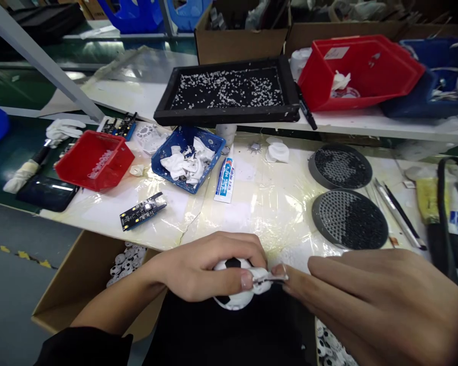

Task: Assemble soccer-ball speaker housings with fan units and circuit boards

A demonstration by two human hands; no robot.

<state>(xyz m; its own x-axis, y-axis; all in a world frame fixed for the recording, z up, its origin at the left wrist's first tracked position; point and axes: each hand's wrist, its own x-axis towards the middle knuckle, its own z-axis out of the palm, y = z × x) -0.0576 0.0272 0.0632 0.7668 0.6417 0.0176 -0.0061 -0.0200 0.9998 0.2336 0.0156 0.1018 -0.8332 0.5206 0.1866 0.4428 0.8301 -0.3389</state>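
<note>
A small black and white ball (pixel 234 300), patterned like a football, is gripped in my left hand (pixel 217 267), fingers over its top and thumb across its front. At the ball's right side is a white piece (pixel 261 282) with a thin metallic tip against it. My right hand (pixel 362 295) is closed around that thin metallic tool (pixel 278 278); most of the tool is hidden by the hand. Both hands are close together at the table's front edge.
On the table (pixel 252 218) lie a glue tube (pixel 225 180), a circuit board (pixel 143 211), a blue tray (pixel 189 160) with white scraps, a red bin (pixel 95 160) and two round dark dishes (pixel 349 218). A cardboard box (pixel 66 284) of small balls stands below left.
</note>
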